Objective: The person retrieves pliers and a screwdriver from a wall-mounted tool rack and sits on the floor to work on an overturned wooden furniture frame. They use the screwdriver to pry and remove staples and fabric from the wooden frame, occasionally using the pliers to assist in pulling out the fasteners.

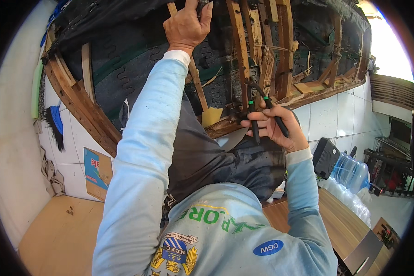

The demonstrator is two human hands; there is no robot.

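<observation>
A pair of pincers [280, 125] with black handles and green bands is in my right hand [280, 123]. One handle lies along the palm and the fingers reach toward the other, with the handles spread apart. Its dark jaws are at the lower end of a wooden slat of an upturned sofa frame [238, 50]; whether they grip anything I cannot tell. Farther up, my left hand [187, 28] is closed, thumb and fingers around something dark at the top edge of the view, too hidden to name. It lies over a thin wooden slat [195, 78].
Splintered slats, zigzag springs [117, 73] and torn black cloth [96, 18] fill the frame. A yellow foam scrap [211, 117] sits by its near rail. At left are a blue brush [55, 124] and cardboard [96, 172]; at right, a black case [325, 158] and a large clear bottle [351, 171].
</observation>
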